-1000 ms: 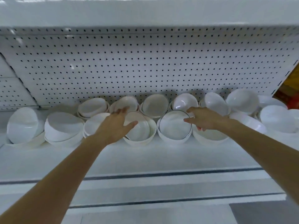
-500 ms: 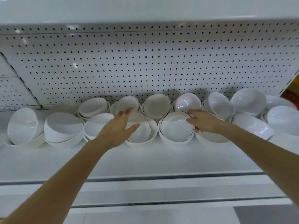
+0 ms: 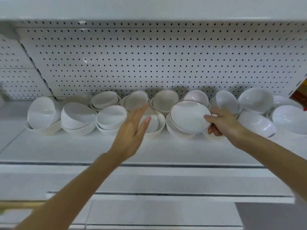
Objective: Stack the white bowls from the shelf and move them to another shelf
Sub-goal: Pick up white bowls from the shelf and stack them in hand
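Note:
Several white bowls lie in two loose rows along the back of a white shelf [image 3: 149, 151]. My right hand [image 3: 222, 122] grips the right rim of a dark-rimmed white bowl [image 3: 189, 116], tilted toward me and raised off the bowl [image 3: 177, 131] beneath it. My left hand [image 3: 132, 130] hovers open, fingers spread, in front of another dark-rimmed bowl [image 3: 153, 123] nested in a larger one at the centre. It partly hides that bowl. I cannot tell whether the fingertips touch it.
A white pegboard wall [image 3: 157, 60] stands behind the bowls, and an upper shelf [image 3: 149, 7] overhangs them. More bowls [image 3: 79, 117] crowd the left, and others [image 3: 289, 120] the right. Below the shelf's front edge lies a lower white shelf [image 3: 162, 211].
My right hand has closed on the bowl's rim and lifted and tilted it off the stack. My left hand has stayed near the centre bowl, fingers now straighter.

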Demonstrator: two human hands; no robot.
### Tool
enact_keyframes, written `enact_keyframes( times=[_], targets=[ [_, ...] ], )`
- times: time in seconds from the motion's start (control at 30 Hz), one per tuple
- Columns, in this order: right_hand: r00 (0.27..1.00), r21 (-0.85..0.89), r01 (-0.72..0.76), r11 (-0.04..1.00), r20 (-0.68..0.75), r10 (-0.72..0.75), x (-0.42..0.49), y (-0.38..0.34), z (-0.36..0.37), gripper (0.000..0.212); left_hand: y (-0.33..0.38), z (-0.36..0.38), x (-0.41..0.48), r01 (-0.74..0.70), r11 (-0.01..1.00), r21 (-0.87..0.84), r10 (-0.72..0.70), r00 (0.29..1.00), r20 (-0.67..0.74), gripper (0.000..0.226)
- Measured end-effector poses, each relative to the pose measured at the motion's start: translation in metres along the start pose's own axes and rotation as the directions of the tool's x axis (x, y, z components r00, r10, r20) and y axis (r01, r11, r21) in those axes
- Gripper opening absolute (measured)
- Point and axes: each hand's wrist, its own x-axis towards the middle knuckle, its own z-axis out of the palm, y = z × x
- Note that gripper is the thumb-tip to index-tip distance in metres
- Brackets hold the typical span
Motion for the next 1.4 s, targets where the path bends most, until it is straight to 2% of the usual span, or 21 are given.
enact_keyframes(
  times=[0.13,0.2,0.27,0.4,0.57,0.63,0.77,0.97,1.2,1.3,1.4],
  targets=[
    [0.995,0.081,-0.101,0.992,0.028,0.099,-0.053,0.018,0.021,0.021,0.006,0.022,-0.057,0.201,0.927,-0.315,-0.198,0.979,0.040,0.046],
    [0.990,0.077,-0.133,0.988,0.064,0.128,-0.067,0.030,0.036,0.022,0.005,0.032,-0.073,0.286,0.880,-0.379,-0.278,0.957,0.077,0.045],
    [0.987,0.077,-0.145,0.986,0.085,0.138,-0.072,0.041,0.049,0.018,0.004,0.039,-0.082,0.338,0.865,-0.372,-0.322,0.941,0.107,0.050],
    [0.984,0.079,-0.158,0.984,0.089,0.151,-0.068,0.056,0.070,0.012,0.007,0.043,-0.091,0.368,0.877,-0.308,-0.335,0.929,0.155,0.032],
    [0.979,0.087,-0.183,0.979,0.105,0.174,-0.060,0.062,0.085,0.012,0.009,0.039,-0.088,0.408,0.868,-0.284,-0.379,0.912,0.154,0.030],
    [0.977,0.092,-0.192,0.977,0.114,0.181,-0.060,0.062,0.090,0.011,0.004,0.039,-0.088,0.453,0.836,-0.311,-0.420,0.891,0.171,0.029],
    [0.974,0.077,-0.201,0.977,0.125,0.191,-0.061,0.060,0.099,0.009,0.003,0.034,-0.088,0.540,0.767,-0.347,-0.493,0.842,0.220,0.042],
    [0.969,0.108,-0.222,0.969,0.138,0.206,-0.069,0.055,0.109,0.009,-0.002,0.028,-0.089,0.571,0.702,-0.426,-0.514,0.820,0.252,0.044],
    [0.957,0.105,-0.211,0.972,0.224,0.183,-0.079,0.035,0.139,0.012,-0.019,-0.009,-0.095,0.634,0.501,-0.589,-0.566,0.755,0.332,0.035],
    [0.940,0.031,-0.153,0.988,0.313,0.136,-0.077,0.023,0.150,0.020,-0.034,-0.028,-0.095,0.641,0.439,-0.629,-0.573,0.740,0.353,0.037],
    [0.948,-0.131,0.021,0.991,0.317,0.022,-0.062,0.010,0.146,0.023,-0.049,-0.042,-0.091,0.632,0.417,-0.654,-0.576,0.740,0.348,0.036]
  ],
)
